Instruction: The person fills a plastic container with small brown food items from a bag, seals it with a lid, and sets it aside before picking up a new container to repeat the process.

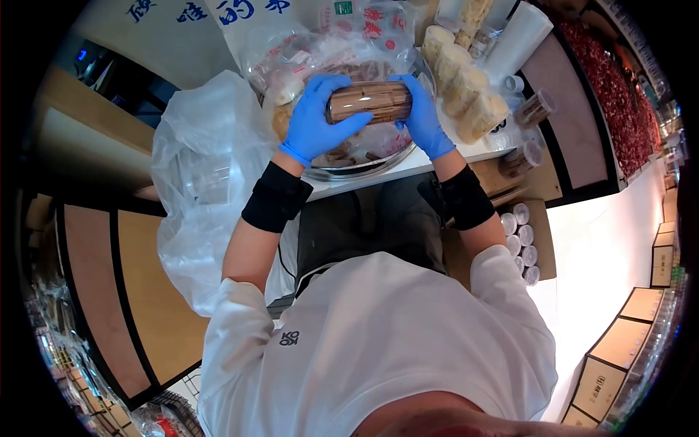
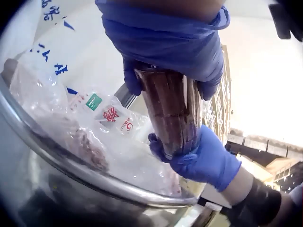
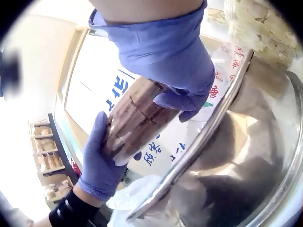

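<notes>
A clear cylindrical jar [image 1: 373,100] packed with brown strips lies sideways between the two blue-gloved hands. The left hand [image 1: 318,122] grips one end, its thumb stretched along the near side. At the other end, the right hand [image 1: 424,120] holds the jar with fingers curled round it. Both wrist views show the gloves wrapped about the ends and the brown strips [image 3: 137,118] through the wall. Below the jar is a large metal basin [image 1: 357,173] holding plastic bags and brown pieces, partly hidden by the hands.
Tall jars of pale pieces [image 1: 480,120] stand right of the basin, beside a white roll [image 1: 518,38]. Two jars of brown strips [image 1: 535,108] sit farther right. A white plastic bag [image 1: 207,189] hangs at the left. Several lidded containers [image 1: 520,237] are low at the right.
</notes>
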A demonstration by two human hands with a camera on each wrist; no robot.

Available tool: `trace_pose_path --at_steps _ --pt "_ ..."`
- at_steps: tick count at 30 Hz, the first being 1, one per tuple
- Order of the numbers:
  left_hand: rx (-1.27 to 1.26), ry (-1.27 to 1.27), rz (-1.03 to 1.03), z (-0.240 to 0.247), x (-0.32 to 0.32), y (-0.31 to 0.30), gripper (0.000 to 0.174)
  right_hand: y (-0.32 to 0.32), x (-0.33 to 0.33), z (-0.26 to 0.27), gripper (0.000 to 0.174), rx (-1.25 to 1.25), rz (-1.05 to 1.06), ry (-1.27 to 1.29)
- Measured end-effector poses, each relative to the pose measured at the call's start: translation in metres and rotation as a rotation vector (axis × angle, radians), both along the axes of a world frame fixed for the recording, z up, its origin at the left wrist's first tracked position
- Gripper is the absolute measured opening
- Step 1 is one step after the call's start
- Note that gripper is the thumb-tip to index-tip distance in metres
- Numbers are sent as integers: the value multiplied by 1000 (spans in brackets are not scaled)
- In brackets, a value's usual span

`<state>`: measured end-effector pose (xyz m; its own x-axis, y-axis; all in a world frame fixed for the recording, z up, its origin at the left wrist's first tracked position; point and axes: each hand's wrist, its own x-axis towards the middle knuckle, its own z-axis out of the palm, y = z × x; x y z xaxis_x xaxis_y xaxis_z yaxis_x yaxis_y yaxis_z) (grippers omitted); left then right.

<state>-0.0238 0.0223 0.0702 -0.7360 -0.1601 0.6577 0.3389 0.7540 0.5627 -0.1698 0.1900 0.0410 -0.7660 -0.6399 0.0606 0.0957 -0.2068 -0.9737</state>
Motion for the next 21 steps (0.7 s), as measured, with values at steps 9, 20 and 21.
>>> trace_pose_path --at_steps 9,20,21 --pt "1053 -384 -281 -17 -3 -4 61 3 7 13 28 -270 -217 176" --pt "811 -161 155 -59 -24 -36 59 -7 -18 -31 48 -76 -183 205" --pt "783 -82 186 -56 -24 -38 59 -10 -14 -28 47 -151 -243 401"
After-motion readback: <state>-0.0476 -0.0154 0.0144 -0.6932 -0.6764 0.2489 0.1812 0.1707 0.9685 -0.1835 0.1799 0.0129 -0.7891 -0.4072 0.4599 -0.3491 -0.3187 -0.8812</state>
